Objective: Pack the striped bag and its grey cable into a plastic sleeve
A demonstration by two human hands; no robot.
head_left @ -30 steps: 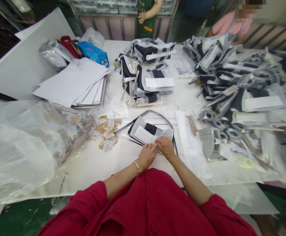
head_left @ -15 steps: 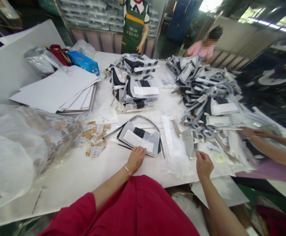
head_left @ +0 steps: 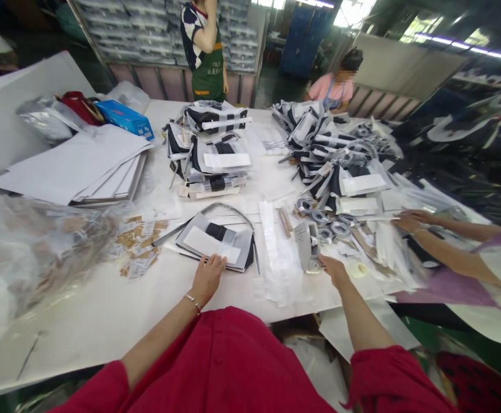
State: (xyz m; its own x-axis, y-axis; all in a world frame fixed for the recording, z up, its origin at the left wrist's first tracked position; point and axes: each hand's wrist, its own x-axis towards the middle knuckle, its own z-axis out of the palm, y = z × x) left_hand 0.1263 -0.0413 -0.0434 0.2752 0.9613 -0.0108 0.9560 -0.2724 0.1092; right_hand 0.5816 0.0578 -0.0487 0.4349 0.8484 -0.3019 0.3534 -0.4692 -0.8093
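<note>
We rest the uncurled left hand (head_left: 206,283) on the bag (head_left: 243,245); right of centre, our right hand (head_left: 335,272), grip unclear, adjoins the dispenser (head_left: 303,245).

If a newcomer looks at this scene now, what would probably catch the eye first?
Probably the grey-and-black bag in front of the person, with a white strip across it and the left hand at its near edge. Then the right hand, at the near end of the grey dispenser. Farther back, a big pile of bags lies toward the right, and a bright blue box toward the left.
</note>
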